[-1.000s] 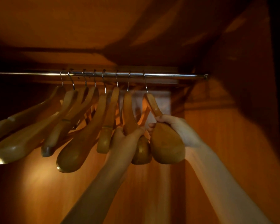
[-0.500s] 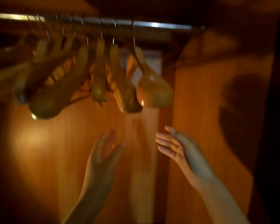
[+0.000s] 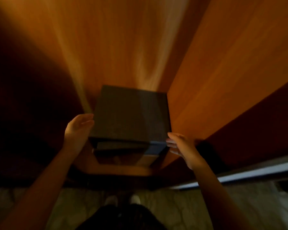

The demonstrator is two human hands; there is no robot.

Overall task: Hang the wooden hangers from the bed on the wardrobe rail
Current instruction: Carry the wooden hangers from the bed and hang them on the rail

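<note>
The rail and the wooden hangers are out of view; I look down into the lower part of the wardrobe. My left hand (image 3: 78, 128) is open and empty, fingers together, at the left side of a dark box (image 3: 131, 113). On the box's right side my right hand (image 3: 181, 146) is also open and holds nothing. Neither hand clearly touches the box. The picture is blurred.
The dark box, perhaps a safe, stands on the wardrobe floor (image 3: 113, 170) against the wooden back panel (image 3: 115, 44). A wooden side wall (image 3: 223, 80) rises on the right, with a pale door track (image 3: 256, 173) below it. My shoes (image 3: 121, 200) stand on a mottled floor.
The view has swung down from the rail with its hanging hangers to the wardrobe bottom. Both hands let go of the hangers and dropped, open, to either side of the dark box.
</note>
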